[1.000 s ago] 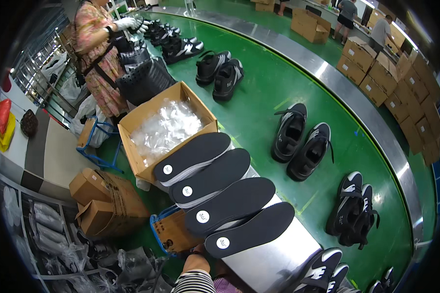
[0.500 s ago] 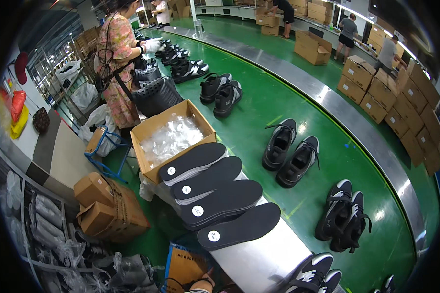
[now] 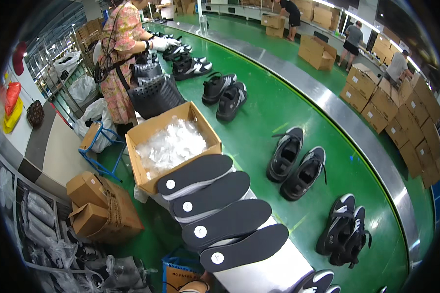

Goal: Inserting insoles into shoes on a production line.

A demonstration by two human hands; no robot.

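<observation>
Neither of my hands can be made out. A strip of skin (image 3: pixel 195 286) shows at the bottom edge, too cut off to tell which part of the body it is. Just above it, several black insoles (image 3: pixel 244 247) with round white stickers lie side by side along a metal worktop (image 3: pixel 291 261). Grey edges under some of them suggest stacked pieces. Beyond them sits an open cardboard box (image 3: pixel 215 139) holding crumpled clear plastic (image 3: pixel 173 145). Black-and-white sneakers (image 3: pixel 303 173) stand in pairs on the green surface to the right.
A co-worker in a floral top (image 3: pixel 120 53) reaches over shoes at the far left. Cardboard cartons (image 3: pixel 115 210) and a blue-framed stool (image 3: pixel 102 151) stand left of the worktop. Wrapped items fill a rack (image 3: pixel 39 219). Stacked cartons (image 3: pixel 366 97) line the far right.
The whole view has shifted, with the insoles, box and shoes lower in the picture. The co-worker's gloved hands have moved slightly over the shoes. No object has visibly been picked up.
</observation>
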